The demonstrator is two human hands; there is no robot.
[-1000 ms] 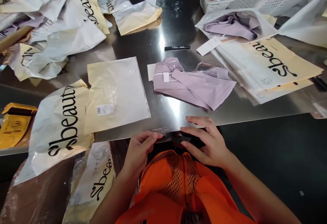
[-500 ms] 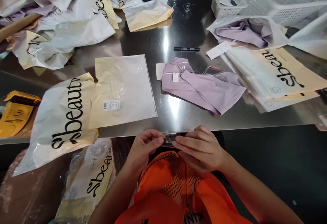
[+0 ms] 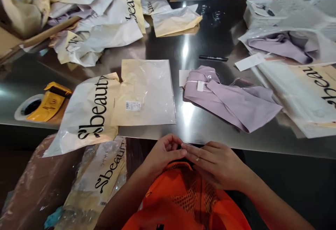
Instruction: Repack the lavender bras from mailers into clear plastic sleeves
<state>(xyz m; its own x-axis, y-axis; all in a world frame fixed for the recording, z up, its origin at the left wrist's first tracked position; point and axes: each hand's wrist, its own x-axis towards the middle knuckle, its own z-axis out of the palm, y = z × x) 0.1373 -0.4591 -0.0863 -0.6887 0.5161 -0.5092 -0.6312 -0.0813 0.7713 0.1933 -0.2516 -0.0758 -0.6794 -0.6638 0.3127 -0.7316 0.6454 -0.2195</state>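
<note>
Lavender garment (image 3: pixel 233 104) lies on the metal table (image 3: pixel 165 44), its white tag (image 3: pixel 201 85) unreadable. To its left, “beauty” marks a bag (image 3: pixel 90 113) near a barcode label (image 3: pixel 133 106) too fine to read; right, another bag's (image 3: pixel 296 93) lettering is cut off. Left hand (image 3: pixel 164 153) and right hand (image 3: pixel 217 163) meet by the near edge, fingers bent; whether they grip anything, I cannot tell.

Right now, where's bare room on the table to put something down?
The shiny metal table looks bare behind the flat white-and-cream plastic bag, left of the slim black pen, or, more narrowly, between that bag and the lilac fabric garment. Crumpled white plastic bags crowd the back left; stacked white bags, the right.
</note>
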